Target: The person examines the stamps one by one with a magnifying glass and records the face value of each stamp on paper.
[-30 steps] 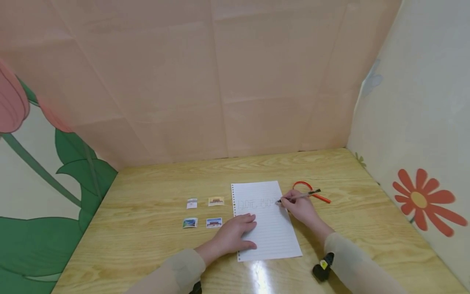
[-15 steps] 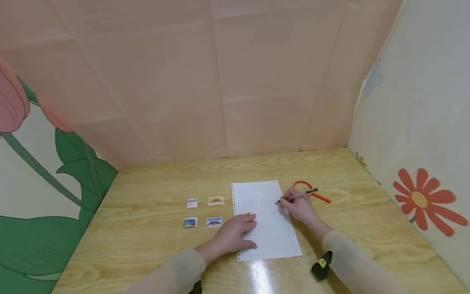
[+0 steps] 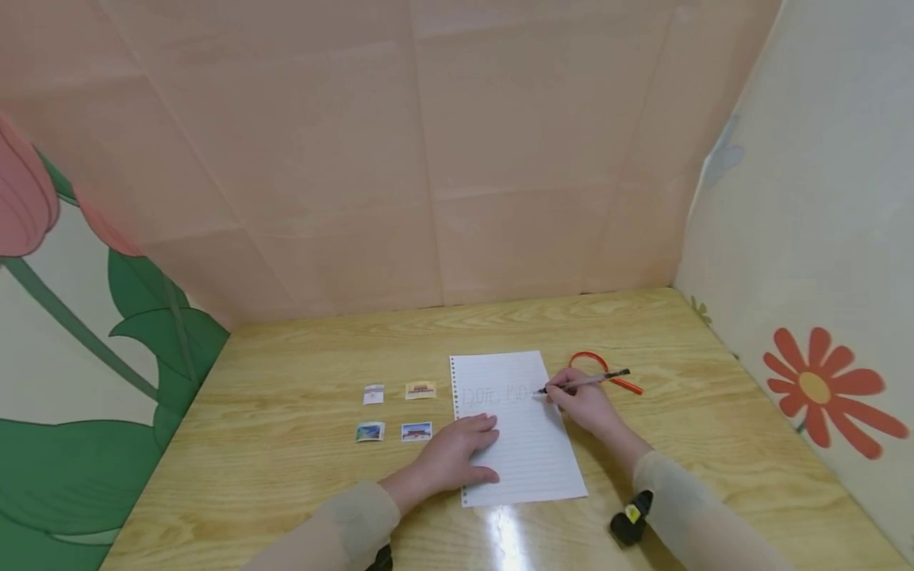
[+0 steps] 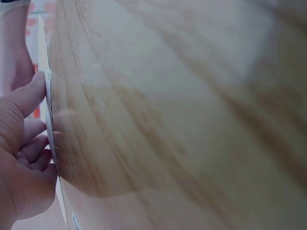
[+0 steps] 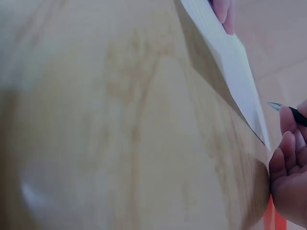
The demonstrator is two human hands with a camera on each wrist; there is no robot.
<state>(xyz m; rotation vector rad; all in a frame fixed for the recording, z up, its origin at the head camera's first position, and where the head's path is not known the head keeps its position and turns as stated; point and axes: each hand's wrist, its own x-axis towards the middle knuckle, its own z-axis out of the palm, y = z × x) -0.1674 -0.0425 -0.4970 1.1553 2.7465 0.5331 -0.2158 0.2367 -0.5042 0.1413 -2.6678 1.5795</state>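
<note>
On the table lies a lined white sheet of paper (image 3: 531,460) with punched holes along its left edge. Handwriting in faint strokes, "120元, 150" with perhaps more, runs across its upper part. My right hand (image 3: 587,406) pinches a pen (image 3: 585,381) whose tip is at the right end of that writing. In the right wrist view the dark pen (image 5: 293,113) shows between the fingertips, near the sheet's edge. My left hand (image 3: 457,456) rests on the sheet's left side, fingers spread. Seen from the left wrist, the left hand (image 4: 24,158) lies along the paper's edge.
Left of the sheet lie several small stamp-like pictures, among them a yellow one (image 3: 420,390) and a blue-green one (image 3: 370,431). A red-framed magnifying glass (image 3: 624,385) lies behind the right hand. A pink sheet (image 3: 343,159) hangs behind the wooden table (image 3: 286,476).
The pen's upper end dipped left, then swung back right as the right hand shifted slightly. The left hand, paper and small pictures have stayed in place.
</note>
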